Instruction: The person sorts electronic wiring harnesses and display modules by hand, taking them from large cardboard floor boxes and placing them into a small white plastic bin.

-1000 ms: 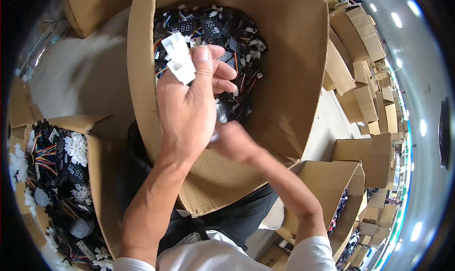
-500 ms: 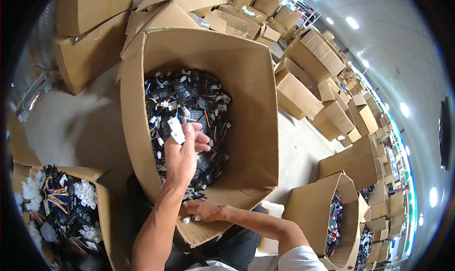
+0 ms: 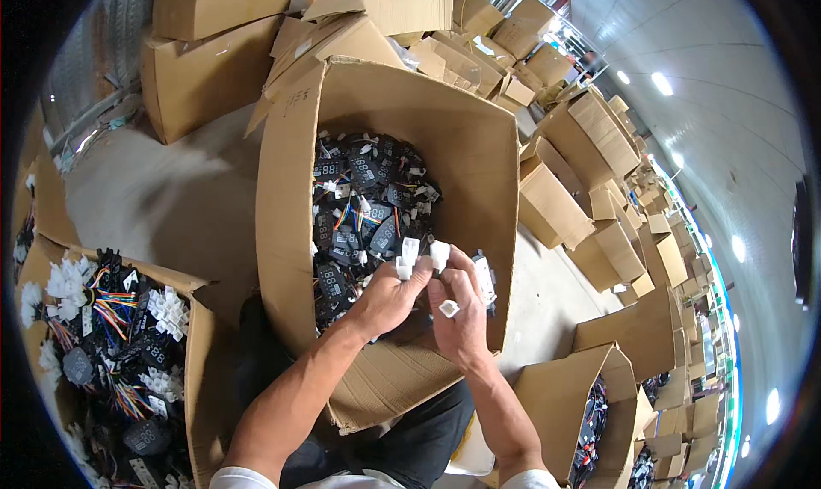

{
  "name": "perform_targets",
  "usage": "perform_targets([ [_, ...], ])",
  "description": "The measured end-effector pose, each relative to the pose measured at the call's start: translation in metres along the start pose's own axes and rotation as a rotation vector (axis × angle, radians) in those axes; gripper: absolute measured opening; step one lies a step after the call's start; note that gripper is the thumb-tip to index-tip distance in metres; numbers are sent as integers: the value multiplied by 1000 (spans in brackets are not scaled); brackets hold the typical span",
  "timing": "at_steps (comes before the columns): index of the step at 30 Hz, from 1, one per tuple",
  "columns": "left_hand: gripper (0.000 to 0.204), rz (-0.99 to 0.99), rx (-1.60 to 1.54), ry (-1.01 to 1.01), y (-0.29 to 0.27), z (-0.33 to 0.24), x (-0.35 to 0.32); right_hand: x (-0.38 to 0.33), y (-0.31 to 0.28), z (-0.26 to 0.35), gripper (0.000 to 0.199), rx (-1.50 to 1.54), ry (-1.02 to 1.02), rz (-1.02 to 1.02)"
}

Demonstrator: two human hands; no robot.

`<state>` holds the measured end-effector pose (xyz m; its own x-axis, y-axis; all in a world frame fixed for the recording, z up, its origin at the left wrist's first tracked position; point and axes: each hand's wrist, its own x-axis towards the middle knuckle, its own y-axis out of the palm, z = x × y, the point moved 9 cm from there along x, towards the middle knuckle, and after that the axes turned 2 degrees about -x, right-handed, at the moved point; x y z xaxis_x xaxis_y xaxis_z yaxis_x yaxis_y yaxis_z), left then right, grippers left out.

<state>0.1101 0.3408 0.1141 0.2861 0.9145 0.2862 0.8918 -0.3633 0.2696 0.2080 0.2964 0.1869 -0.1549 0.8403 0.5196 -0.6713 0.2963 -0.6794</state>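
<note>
My left hand (image 3: 386,299) and my right hand (image 3: 462,305) meet over the near part of a large open cardboard box (image 3: 286,224). Both pinch a cluster of white plastic connectors (image 3: 419,256) with thin wires. One more white connector (image 3: 448,308) lies against my right palm, and a black display module (image 3: 484,277) shows just behind that hand. The box is filled with black display modules and coloured wire harnesses (image 3: 363,207).
A second open box (image 3: 201,343) at my left holds white connectors, coloured wires and black modules. Another box of parts (image 3: 590,403) stands at lower right. Stacks of closed cardboard boxes (image 3: 547,130) ring the concrete floor (image 3: 162,198).
The view has drawn back from the box. My left hand came down from high over the box, my right hand rose to meet it, and both now hold the connectors.
</note>
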Motion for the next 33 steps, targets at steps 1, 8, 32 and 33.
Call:
perform_targets([
  [1, 47, 2, -53, 47, 5, -6, 0, -3, 7, -6, 21, -36, 48, 63],
  [8, 42, 86, 63, -215, 12, 15, -6, -3, 9, -10, 24, 113, 48, 122],
  [32, 25, 116, 73, -77, 30, -1, -16, 24, 15, 1, 63, 459, 45, 394],
  [33, 22, 127, 105, -138, 27, 4, -13, 30, 9, -23, 59, 573, 230, 257],
])
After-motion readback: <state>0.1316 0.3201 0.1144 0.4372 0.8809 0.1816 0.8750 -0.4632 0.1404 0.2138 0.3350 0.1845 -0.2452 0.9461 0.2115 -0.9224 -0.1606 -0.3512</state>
